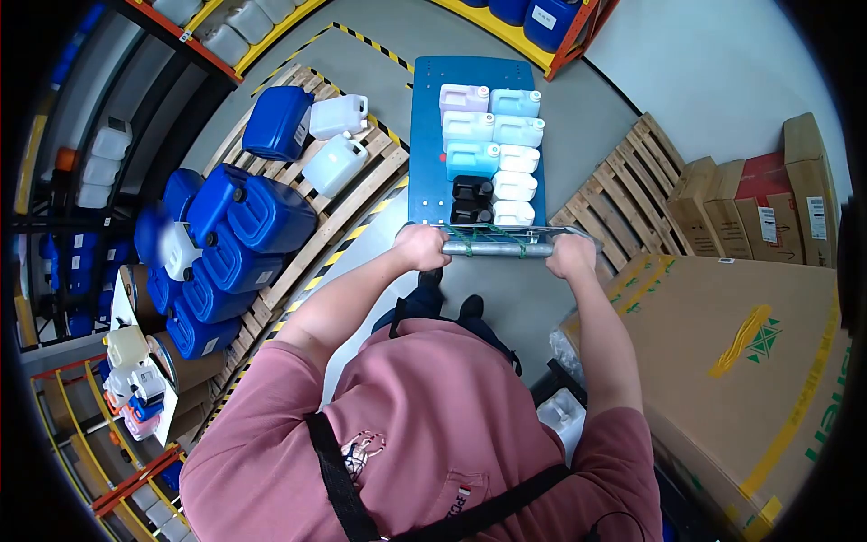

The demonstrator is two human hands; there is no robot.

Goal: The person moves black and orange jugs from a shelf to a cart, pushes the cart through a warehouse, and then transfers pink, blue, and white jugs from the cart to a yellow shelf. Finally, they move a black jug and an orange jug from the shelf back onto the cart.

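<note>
Both of my hands are wrapped around the metal push handle (488, 247) of a blue platform cart (429, 135). My left hand (422, 247) grips its left end, and my right hand (571, 256) closes on the right end. Green cord is wound about the handle between them. Two columns of jerrycans stand on the cart. Among them are a pale purple jerrycan (464, 97), light blue ones such as this jerrycan (472, 160), a black jerrycan (471, 199) near the handle and several white ones, including this jerrycan (515, 186).
Left of the cart, a wooden pallet (361, 176) bears blue drums (271, 212) and white jerrycans (334, 164). To the right are another pallet (623, 185), upright cartons (768, 208) and a large cardboard box (722, 334) close to my right arm. Racks (257, 41) line the far side.
</note>
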